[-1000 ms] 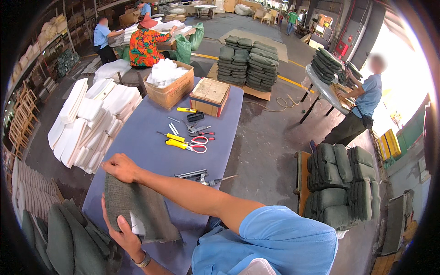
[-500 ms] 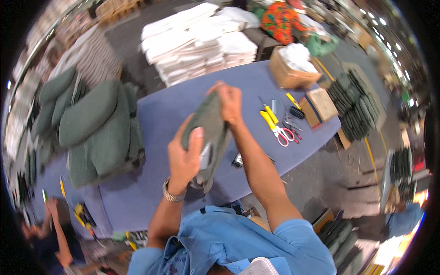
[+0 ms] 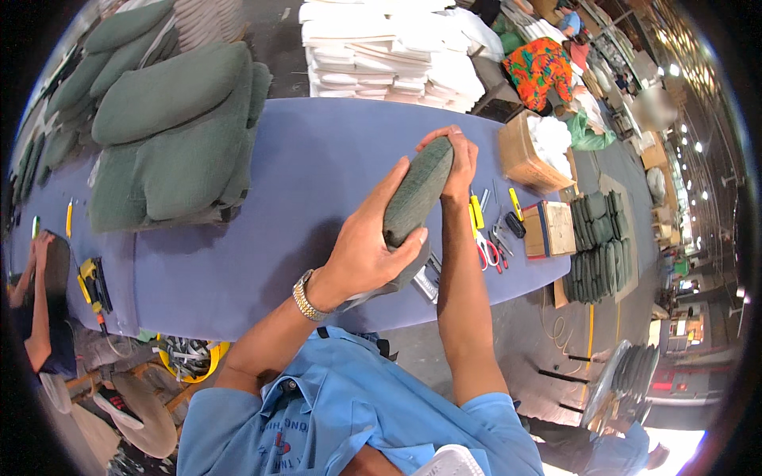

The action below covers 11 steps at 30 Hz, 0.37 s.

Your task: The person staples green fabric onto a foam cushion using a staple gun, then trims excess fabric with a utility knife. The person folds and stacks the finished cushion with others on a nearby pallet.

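Note:
Over the blue table (image 3: 302, 151) I hold a dark green fabric-covered cushion (image 3: 421, 186), tilted with one narrow padded edge toward me. My left hand (image 3: 367, 238) wraps its near end, thumb and fingers on opposite sides. At the far end my right hand (image 3: 459, 166) is closed round the top corner. A greyish underside flap shows below the left hand, partly hidden by it. Just under the cushion lies a metal tool (image 3: 429, 279), half covered. Beyond my right forearm are red-and-white handled scissors (image 3: 486, 252).
Stacked green cushions (image 3: 182, 135) stand at the left. Behind the table rise white folded pads (image 3: 369, 55). Two cardboard boxes (image 3: 520, 163) and a yellow cutter (image 3: 516, 203) sit at right. A yellow-black tool (image 3: 95, 285) lies near another person's hands (image 3: 40, 250); a yellow basin (image 3: 214, 361) is below.
The cushion has been turned, so its padded edge now faces up instead of its broad side. Both hands have shifted right with it, and my view has moved.

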{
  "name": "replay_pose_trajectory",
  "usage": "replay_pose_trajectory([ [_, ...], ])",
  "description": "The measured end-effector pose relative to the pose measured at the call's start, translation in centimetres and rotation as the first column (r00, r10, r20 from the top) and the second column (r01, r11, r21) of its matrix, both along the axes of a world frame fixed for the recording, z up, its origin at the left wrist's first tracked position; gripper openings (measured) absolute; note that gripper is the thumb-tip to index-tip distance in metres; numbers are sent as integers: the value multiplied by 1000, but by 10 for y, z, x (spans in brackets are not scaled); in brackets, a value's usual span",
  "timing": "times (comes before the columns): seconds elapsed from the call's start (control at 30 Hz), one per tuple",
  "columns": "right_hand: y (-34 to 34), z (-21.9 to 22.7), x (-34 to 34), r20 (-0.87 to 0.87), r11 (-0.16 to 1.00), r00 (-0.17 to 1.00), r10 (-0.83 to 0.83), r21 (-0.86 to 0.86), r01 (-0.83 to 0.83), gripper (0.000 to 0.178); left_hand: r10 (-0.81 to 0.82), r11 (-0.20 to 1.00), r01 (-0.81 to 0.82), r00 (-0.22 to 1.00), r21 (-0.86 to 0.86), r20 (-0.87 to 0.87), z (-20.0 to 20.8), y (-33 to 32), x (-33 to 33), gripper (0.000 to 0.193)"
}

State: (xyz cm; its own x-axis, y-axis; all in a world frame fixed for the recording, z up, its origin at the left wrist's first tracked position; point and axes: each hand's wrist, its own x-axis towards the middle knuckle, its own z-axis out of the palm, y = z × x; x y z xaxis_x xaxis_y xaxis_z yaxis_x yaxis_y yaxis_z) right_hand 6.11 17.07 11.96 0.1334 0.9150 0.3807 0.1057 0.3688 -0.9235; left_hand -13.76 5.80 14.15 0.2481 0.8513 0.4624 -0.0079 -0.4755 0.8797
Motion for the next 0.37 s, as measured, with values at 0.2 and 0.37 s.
replay_pose_trajectory([
  [0.2,18,-10,22,-17,1000,1000,15,7,-15,45,23,976,-10,998,216,-54,14,-13,-41,63],
  [0.37,22,-12,22,-66,1000,998,11,-25,-13,50,-174,938,124,976,323,129,77,-37,-83,42],
])
